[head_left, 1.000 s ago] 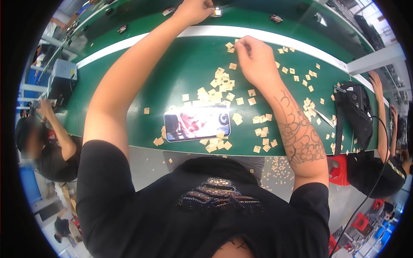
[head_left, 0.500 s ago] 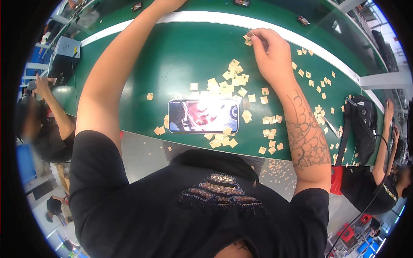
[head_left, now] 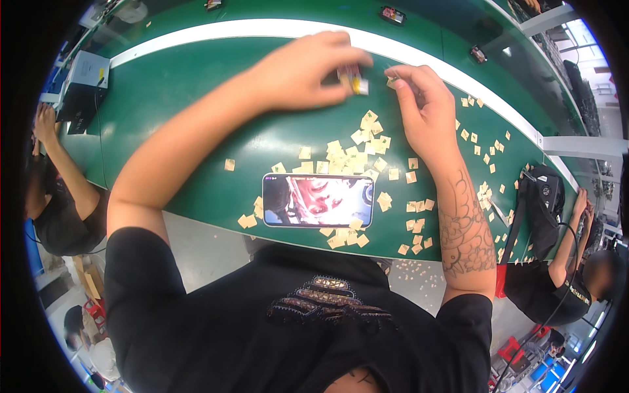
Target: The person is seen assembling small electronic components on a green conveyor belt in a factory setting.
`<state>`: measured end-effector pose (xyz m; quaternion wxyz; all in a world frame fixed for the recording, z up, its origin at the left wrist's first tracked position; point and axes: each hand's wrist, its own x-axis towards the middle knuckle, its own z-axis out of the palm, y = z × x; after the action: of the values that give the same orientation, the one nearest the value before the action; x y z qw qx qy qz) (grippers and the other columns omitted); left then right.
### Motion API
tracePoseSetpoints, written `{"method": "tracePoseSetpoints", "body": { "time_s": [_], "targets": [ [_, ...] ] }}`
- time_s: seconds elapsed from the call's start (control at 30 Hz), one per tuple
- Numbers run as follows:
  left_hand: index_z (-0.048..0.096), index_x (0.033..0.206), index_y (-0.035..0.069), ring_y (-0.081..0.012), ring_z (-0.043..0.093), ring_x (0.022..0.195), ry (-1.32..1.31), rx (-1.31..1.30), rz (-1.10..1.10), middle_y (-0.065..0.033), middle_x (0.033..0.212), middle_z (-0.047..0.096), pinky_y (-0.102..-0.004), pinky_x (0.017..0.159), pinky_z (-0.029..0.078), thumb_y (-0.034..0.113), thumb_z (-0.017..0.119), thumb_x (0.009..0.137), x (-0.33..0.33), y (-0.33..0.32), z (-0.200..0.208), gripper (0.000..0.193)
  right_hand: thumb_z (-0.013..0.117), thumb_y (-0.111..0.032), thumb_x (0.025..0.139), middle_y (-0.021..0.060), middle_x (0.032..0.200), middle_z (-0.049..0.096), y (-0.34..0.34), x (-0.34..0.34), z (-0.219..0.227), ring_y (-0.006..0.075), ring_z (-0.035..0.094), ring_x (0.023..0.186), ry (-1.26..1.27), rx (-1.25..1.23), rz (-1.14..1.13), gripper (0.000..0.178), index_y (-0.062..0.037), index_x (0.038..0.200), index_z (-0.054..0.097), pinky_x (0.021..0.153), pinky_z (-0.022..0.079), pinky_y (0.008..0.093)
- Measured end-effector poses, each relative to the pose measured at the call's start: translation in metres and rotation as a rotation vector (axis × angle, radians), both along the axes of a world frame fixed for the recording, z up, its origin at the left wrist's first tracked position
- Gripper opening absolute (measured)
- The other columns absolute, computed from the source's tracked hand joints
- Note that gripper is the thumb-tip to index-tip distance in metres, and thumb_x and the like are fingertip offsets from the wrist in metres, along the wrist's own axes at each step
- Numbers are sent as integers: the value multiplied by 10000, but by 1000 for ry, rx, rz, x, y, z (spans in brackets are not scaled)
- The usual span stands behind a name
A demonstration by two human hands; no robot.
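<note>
The fingers of the left hand (head_left: 308, 72) curve around a small red-and-yellow unit (head_left: 354, 80), gripping it between thumb and fingertips; motion blur hides its details. The fingers of the right hand (head_left: 429, 105) are pinched on a cream square piece (head_left: 392, 83), just beside the unit but apart from it. Whether a thin tool is also in that pinch cannot be told.

Both hands are above the green surface (head_left: 196, 72), near its far side. Below them, loose cream squares (head_left: 347, 157) lie in an overlapping heap, with smaller groups near the right forearm and toward the surface's near edge. A phone (head_left: 319, 201) with a lit screen lies among them, in front of the person.

Judged from this, the work is midway on one unit: unit and square are both in hand but not joined, and plenty of squares remain loose. Beyond the white rail (head_left: 216, 29), three similar units (head_left: 392, 15) lie well apart from one another; whether they bear squares is too small to tell.

Farther right lies a black bag (head_left: 545, 196); a boxy metallic case (head_left: 88, 75) stands at the far left. Co-workers sit at both sides.
</note>
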<state>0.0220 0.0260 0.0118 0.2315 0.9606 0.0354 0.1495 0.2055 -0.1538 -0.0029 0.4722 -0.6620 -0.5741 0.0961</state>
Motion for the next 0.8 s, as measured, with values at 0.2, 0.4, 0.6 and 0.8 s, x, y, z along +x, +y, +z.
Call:
{"method": "tracePoseSetpoints", "body": {
  "time_s": [0.2,0.4,0.6,0.8],
  "targets": [
    [682,1288,113,-335,588,1121,28,-130,57,-96,1117,615,-444,1018,469,194,916,745,-29,-25,-4,597,675,-6,975,77,921,622,-6,-14,22,161,621,729,-50,-177,201,162,-21,1117,751,646,513,303],
    [658,1170,107,-322,599,1098,-11,-112,8,-81,1081,621,-424,984,473,202,918,754,-28,-17,-8,500,746,-47,935,82,915,655,-14,-31,39,275,684,746,-208,-253,236,115,-50,1049,743,662,554,369],
    [623,1068,94,-320,601,1051,-27,-70,32,-87,1043,602,-425,928,482,199,920,746,-31,-21,-8,451,726,-83,887,75,877,611,-12,-48,46,279,697,816,-587,-289,127,134,-80,1019,706,682,571,418],
    [613,1025,70,-325,577,1003,-143,-63,43,-93,1000,554,-434,859,490,207,934,730,-29,-25,-13,457,729,-88,888,61,870,615,-9,-51,44,282,697,816,-707,-305,123,126,-73,1010,699,680,569,423]
  ]
}}
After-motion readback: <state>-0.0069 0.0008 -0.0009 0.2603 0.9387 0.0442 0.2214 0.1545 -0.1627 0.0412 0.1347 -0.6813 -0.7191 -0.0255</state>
